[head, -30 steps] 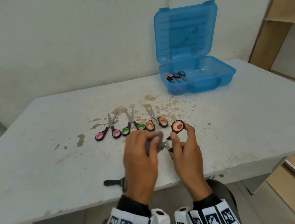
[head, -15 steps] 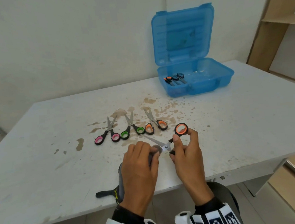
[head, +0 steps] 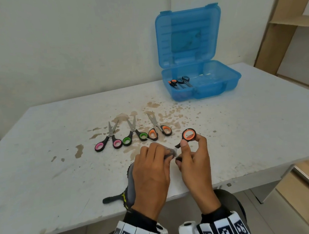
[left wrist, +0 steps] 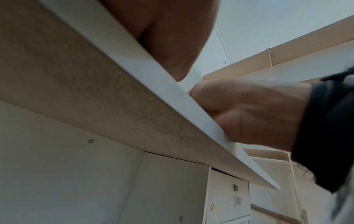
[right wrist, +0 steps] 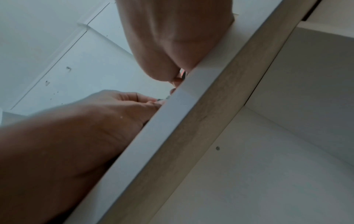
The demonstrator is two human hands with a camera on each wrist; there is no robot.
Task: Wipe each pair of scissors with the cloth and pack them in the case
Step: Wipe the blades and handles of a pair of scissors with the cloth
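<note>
My right hand [head: 191, 151] pinches the black-and-orange handles of a pair of orange scissors [head: 188, 134] above the table's front edge. My left hand [head: 153, 159] grips a grey cloth [head: 131, 188] wrapped over the blades, which are hidden. Three more pairs lie in a row on the table: pink [head: 108, 141], green [head: 134, 135] and orange [head: 158, 128]. The open blue case [head: 203, 87] stands at the back right with two pairs [head: 179, 81] inside. Both wrist views look up from under the table edge [left wrist: 172, 94] and show only the hands' undersides [right wrist: 107, 115].
The white table [head: 42, 162] carries brown stains around the scissors. A wooden shelf unit [head: 273, 33] stands at the right, past the table's corner. A black strap of the cloth [head: 112, 198] trails near the front edge.
My left hand has slid the cloth back along the blades toward the handles, covering the blade that showed half a second ago. The right hand keeps its hold.
</note>
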